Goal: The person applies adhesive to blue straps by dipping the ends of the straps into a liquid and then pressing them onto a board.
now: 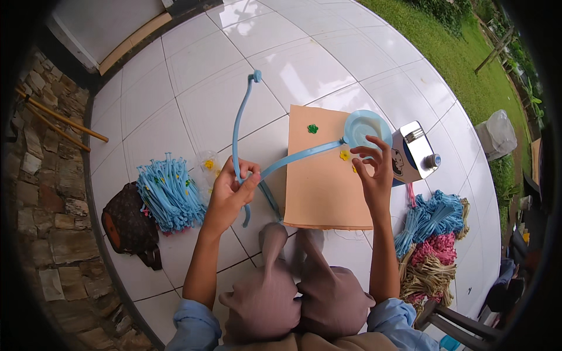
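Light blue bendy straps (301, 157) are pinched in my left hand (234, 186), closed at the left of the cardboard. One length rises to a knobbed end (256, 76); another stretches right to the rim of a light blue bowl (374, 120). Shorter lengths hang below the hand. My right hand (376, 169) is raised over the cardboard's right side, just below the bowl, with its fingers curled and apart and nothing visible in them. On the brown cardboard sheet (328, 199) lie a green flower piece (313, 128) and a yellow flower piece (344, 155), another partly hidden by my right hand.
A blue strap bundle (170, 196) lies left beside a dark brown backpack (130, 219). To the right stand a metal tin (417, 155) and piled blue bundles (436, 215), pink bundles (434, 250) and beige bundles (430, 278). A stone wall edges the tiled floor (199, 93) at left.
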